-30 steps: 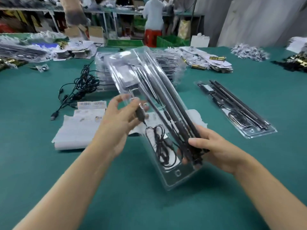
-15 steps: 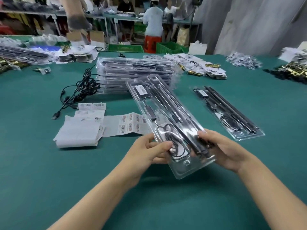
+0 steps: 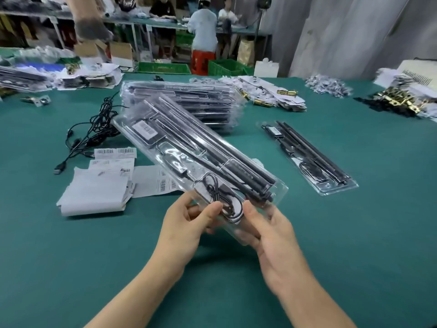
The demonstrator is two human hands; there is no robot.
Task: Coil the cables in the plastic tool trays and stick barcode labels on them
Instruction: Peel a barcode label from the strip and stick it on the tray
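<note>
Both hands hold the near end of a clear plastic tray (image 3: 279, 188), lifted off the green table (image 3: 71, 256) and tilted, its far end pointing up and to the left. The left hand (image 3: 186, 223) grips it with the thumb on top and the fingers curled underneath. The right hand (image 3: 272, 235) does the same from the other side, its fingers showing through the plastic. Between the two thumbs lies a thin black cable (image 3: 227, 204), coiled in the tray's end pocket. Long black rods (image 3: 212, 150) fill the tray's right side. Near its far end a black module carries a white printed label (image 3: 144, 129); the print is too small to read.

On the table to the left lie barcode label sheets (image 3: 163, 183) beside a stack of white backing paper (image 3: 94, 195), and a strip of two barcodes (image 3: 114, 151) just beyond; only bars are legible. Loose black cables (image 3: 94, 131) sprawl further left. To the right a second filled tray (image 3: 309, 159) lies flat. Behind the held tray stands a pile of trays (image 3: 189, 102). Farther off are brass fittings (image 3: 397, 100), green crates (image 3: 163, 67) and people at a rear bench.
</note>
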